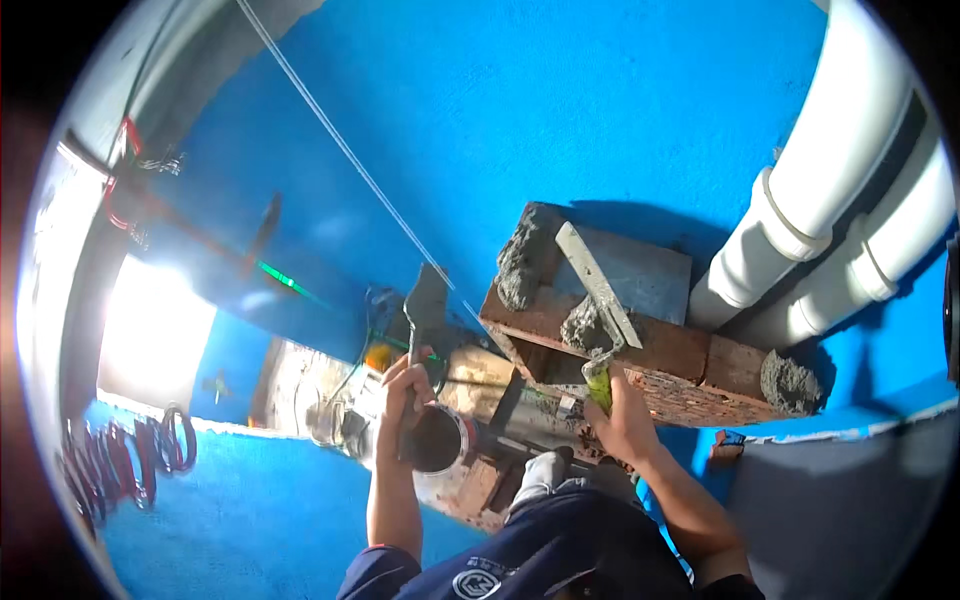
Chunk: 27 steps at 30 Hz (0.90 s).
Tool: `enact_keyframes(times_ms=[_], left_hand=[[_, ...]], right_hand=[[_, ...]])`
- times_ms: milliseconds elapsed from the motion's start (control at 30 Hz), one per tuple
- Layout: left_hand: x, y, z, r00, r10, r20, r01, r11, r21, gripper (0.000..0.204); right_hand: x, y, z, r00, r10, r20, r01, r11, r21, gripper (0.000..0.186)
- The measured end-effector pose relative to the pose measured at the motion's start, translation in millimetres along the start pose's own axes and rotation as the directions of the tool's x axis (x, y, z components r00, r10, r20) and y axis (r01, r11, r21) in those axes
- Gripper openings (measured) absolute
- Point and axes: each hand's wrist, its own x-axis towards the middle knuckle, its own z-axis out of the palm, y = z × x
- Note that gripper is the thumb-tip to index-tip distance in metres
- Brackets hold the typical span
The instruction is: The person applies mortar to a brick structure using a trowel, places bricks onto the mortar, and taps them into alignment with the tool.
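Two hands: both clenched on tools; my right hand (625, 425) grips the yellow-green handle of a trowel (592, 275), my left hand (405, 388) wraps the handle of a grey flat-bladed tool (430, 300) held upright.
Brickwork: the reddish-brown brick ledge (675, 348) lies just ahead of my right hand, and to the right of my left one, its front face rough and pitted, a smooth grey panel (640, 262) behind its edge.
Mortar: three lumpy grey heaps of mortar (518, 268) sit on the bricks, at the left corner, the middle and the right end; the trowel's long, straight, smeared blade is at the middle heap, though I cannot tell whether they touch.
Container: a round, dark-mouthed container (466, 436) stands below, near my left forearm.
Pipes: two smooth white pipes (800, 175) with thick collars slant down beyond the ledge.
Wall: painted bright blue wall (520, 100), crossed by a taut white string (340, 142).
Marking: my dark shirt (560, 545) bears a round white emblem (476, 584) with small lettering beside it.
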Motion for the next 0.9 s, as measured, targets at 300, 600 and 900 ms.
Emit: enact_keyframes(times_ms=[300, 600, 900], left_hand=[[-102.0, -56.9, 61.6, 0.985, -0.144, 0.092, 0.171, 0.805, -0.569, 0.033], [-112.5, -49.4, 92.5, 0.999, -0.013, 0.029, 0.024, 0.919, -0.394, 0.035], [-123.8, -39.4, 58.6, 0.963, 0.070, -0.261, -0.062, 0.997, 0.037, 0.030]], right_hand=[[-19.7, 26.2, 1.0, 0.869, -0.158, 0.469, 0.362, 0.849, -0.384, 0.043], [68.2, 32.2, -10.9, 0.904, -0.072, 0.422, 0.262, 0.872, -0.414, 0.043], [183.8, -18.2, -69.1, 0.973, -0.052, 0.223, 0.205, 0.636, -0.744, 0.032]])
